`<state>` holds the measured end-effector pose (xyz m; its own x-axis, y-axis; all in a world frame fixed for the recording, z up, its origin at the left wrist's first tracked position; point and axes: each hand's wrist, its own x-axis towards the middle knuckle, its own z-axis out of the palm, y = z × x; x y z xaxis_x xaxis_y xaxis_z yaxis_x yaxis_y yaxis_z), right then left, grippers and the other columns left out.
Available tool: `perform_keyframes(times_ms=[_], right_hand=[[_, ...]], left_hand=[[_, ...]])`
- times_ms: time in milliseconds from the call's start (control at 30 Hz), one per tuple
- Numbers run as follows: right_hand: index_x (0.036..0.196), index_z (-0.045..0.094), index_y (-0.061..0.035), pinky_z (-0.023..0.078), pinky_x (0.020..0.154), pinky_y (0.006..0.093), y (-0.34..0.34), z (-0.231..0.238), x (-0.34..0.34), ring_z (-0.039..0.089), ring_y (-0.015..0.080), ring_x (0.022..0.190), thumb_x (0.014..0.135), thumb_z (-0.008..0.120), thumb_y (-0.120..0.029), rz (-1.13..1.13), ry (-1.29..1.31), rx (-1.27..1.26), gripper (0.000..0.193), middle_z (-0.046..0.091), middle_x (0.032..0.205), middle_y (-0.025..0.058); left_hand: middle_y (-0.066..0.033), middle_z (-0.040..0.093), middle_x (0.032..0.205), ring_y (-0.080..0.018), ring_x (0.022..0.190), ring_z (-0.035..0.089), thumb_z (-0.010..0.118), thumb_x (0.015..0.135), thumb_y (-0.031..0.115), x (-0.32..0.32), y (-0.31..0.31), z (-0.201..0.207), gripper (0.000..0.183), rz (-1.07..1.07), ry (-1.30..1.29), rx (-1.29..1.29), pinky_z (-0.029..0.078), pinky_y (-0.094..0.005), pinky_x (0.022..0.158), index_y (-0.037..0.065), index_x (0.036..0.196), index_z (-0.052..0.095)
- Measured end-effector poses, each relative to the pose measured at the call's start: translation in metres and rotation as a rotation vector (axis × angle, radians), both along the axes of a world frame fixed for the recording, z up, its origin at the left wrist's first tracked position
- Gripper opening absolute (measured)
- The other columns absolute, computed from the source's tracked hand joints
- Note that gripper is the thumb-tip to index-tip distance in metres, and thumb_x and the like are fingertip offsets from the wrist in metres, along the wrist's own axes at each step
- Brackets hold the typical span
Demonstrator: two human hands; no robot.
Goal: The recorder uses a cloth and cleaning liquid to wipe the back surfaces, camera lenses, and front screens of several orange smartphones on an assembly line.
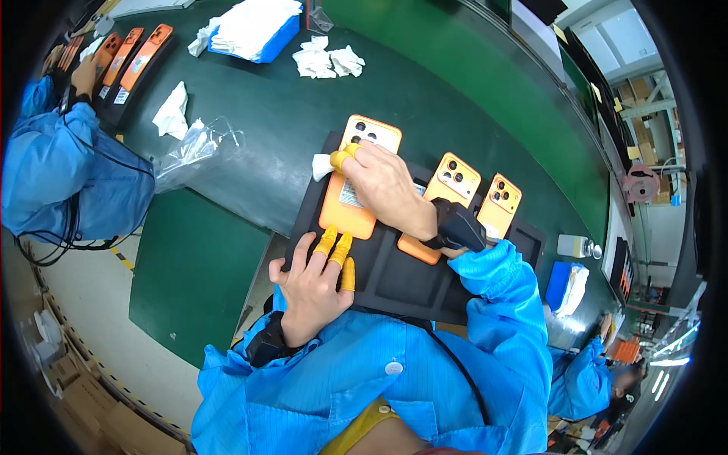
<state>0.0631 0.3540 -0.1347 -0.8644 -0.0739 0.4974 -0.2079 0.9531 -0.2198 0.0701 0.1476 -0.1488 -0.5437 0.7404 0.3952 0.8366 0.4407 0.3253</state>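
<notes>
An orange smartphone (337, 212) lies back side up on the black foam tray (402, 292) in front of me, its camera block at the far end. Yellow finger cots cover several fingertips of my left hand (315, 292), which rests open with the tips on the phone's near edge. Across the phone's upper part reaches my right hand (379, 178), closed on a white wipe (322, 167) that sticks out past the phone's left side. The hand hides part of the back and a label. To the right, a second orange phone (419, 249) and a third orange phone (498, 216) lie in the tray.
Crumpled wipes (173, 110) and a clear plastic bag (197, 155) lie on the green table (265, 106). Farther back stands a blue box of white wipes (282, 47). At right are a bottle (574, 246) and another blue box (559, 284). Co-workers in blue sit on both sides.
</notes>
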Motion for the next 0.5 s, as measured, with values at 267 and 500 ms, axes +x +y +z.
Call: perform_keyframes(times_ms=[267,500], right_hand=[[0.091,0.06,-0.0008,0.047,0.073,0.0393,0.062,0.013,-0.025,0.054,0.0297,0.081,0.07,0.059,0.004,-0.275,0.124,-0.076,0.021,0.055,0.081,0.0126],[0.093,0.056,-0.0007,0.048,0.072,0.0392,0.033,0.019,-0.027,0.055,0.0307,0.081,0.071,0.056,0.007,-0.174,0.025,-0.043,0.023,0.055,0.081,0.0135]], left_hand=[[-0.0063,0.063,0.091,-0.0245,0.108,0.053,0.068,0.065,0.018,-0.004,0.002,-0.004,0.014,-0.001,0.011,0.03,0.02,-0.0444,0.082,0.007,0.074,0.068],[-0.0063,0.063,0.091,-0.0248,0.108,0.053,0.068,0.066,0.019,-0.003,0.0,-0.004,0.014,-0.013,0.031,0.039,0.02,-0.0448,0.081,0.007,0.073,0.068]])
